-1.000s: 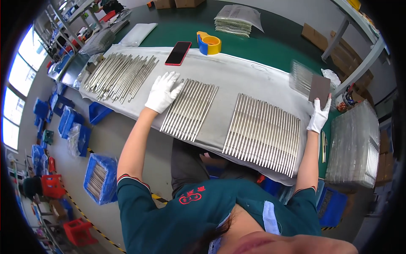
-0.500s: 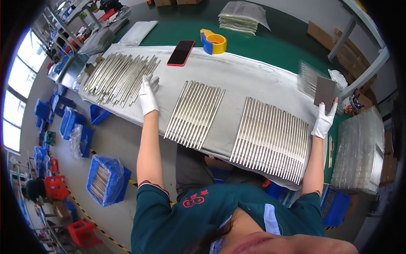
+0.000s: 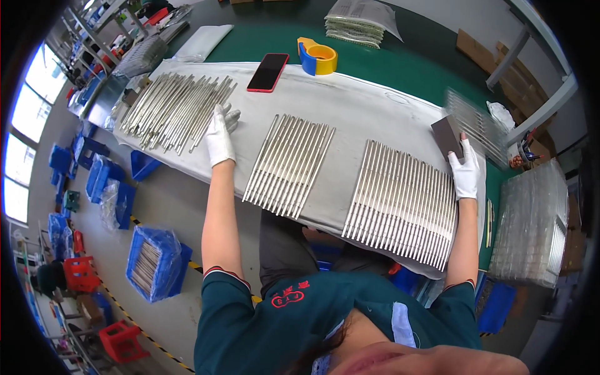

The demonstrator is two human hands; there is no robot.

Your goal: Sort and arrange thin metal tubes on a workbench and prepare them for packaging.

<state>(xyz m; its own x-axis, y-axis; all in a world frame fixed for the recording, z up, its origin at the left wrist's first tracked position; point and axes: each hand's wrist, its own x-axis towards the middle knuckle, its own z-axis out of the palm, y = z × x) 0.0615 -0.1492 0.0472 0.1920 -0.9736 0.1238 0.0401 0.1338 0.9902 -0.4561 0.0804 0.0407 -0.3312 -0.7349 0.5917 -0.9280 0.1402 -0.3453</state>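
White gloves cover both my hands. My left hand (image 3: 220,139) lies at the right edge of a loose pile of thin silvery metal rods (image 3: 175,112), fingers stretched out and slightly bent; whether it touches a rod is hard to see. My right hand (image 3: 465,172), bare at some fingertips, grips a dark grey-brown rectangular block (image 3: 446,135) by its near end. Between my hands, a smaller row of rods (image 3: 290,165) lies side by side. A wider, even row of rods (image 3: 400,203) sits just left of my right hand. A white cloth (image 3: 356,112) lies under them all.
Beyond the rods lie a red-edged phone (image 3: 269,72) and a yellow-and-blue tape dispenser (image 3: 317,57). Clear plastic trays (image 3: 474,125) stand past my right hand, with a taller wrapped stack (image 3: 528,222) beside the table. A bagged blue bin (image 3: 153,262) stands on the floor at left.
My right hand has moved left and nearer, bringing the dark block off the clear trays toward the wide row and tilting it. My left hand has stayed almost in place.
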